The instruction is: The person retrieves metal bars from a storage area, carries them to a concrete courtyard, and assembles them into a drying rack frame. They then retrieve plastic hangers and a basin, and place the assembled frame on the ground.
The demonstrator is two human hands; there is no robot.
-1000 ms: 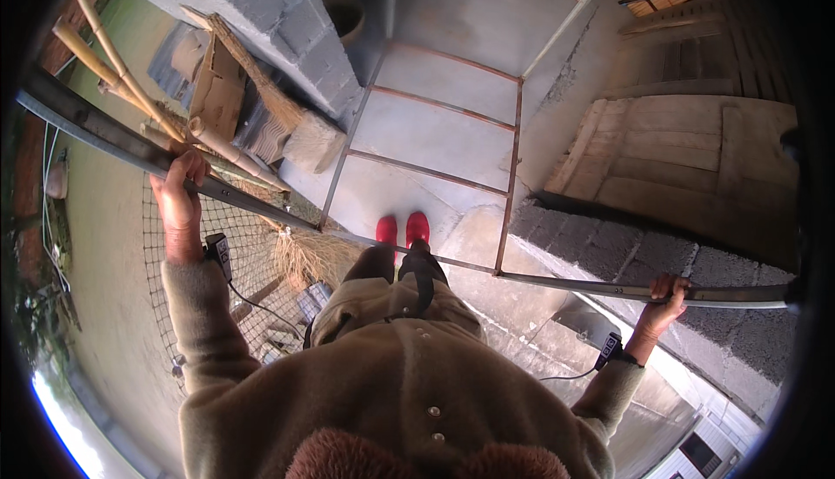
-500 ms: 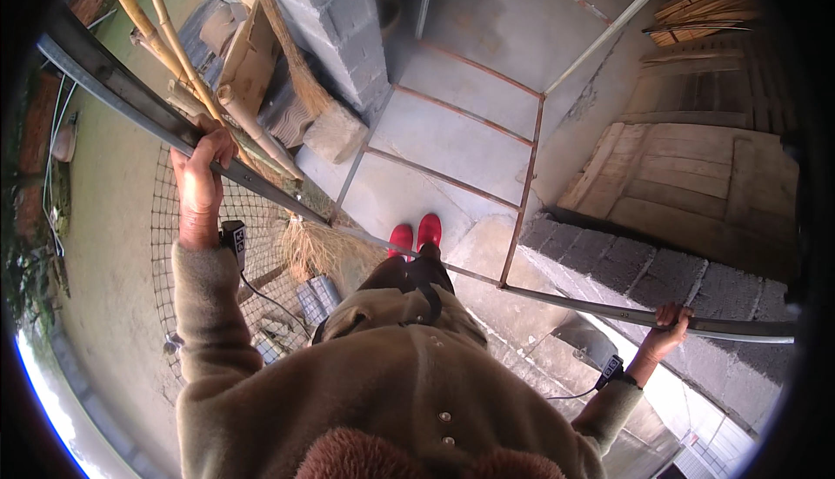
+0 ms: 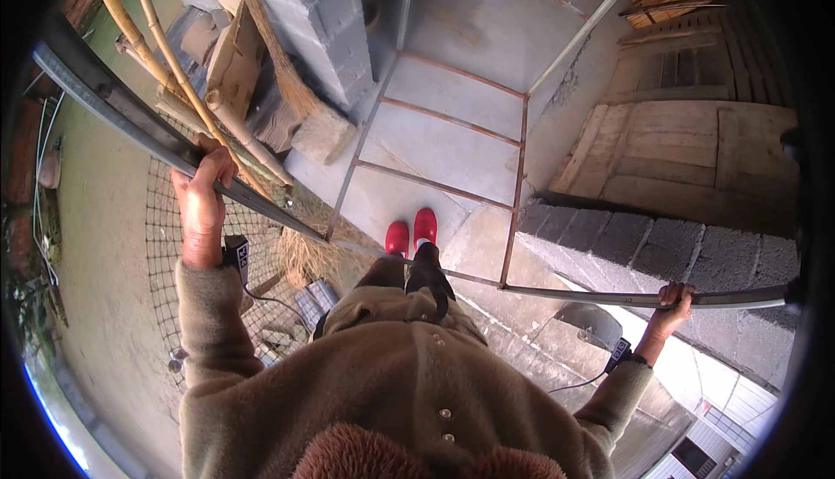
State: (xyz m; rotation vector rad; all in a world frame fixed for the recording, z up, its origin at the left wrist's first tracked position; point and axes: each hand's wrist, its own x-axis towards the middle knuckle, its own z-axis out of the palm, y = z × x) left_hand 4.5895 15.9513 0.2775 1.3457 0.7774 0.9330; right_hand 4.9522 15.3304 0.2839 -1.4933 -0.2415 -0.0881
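Observation:
A large metal frame (image 3: 452, 190) with thin rusty crossbars spreads before me, its dark grey bars bowing out to both sides. On the left, my left hand (image 3: 204, 196) is wrapped round the thick dark grey bar (image 3: 113, 100), fingers over its top. Far to the right, my right hand (image 3: 671, 312) is closed round the grey bar (image 3: 591, 296), next to the block wall. Both arms are spread wide. Beneath the frame's near bar, my red shoes (image 3: 424, 227) stand on the concrete floor.
At left lean bamboo poles (image 3: 156, 53), a straw broom (image 3: 287, 61), boards and a concrete block (image 3: 323, 136) beside a grey block pillar (image 3: 326, 18). Wire mesh (image 3: 170, 261) lies below. At right are a low block wall (image 3: 644, 240) and wooden boards (image 3: 678, 148).
The scene has shifted slightly left and up in view, and the right bar sits a little higher. Both hands keep their hold on the metal frame.

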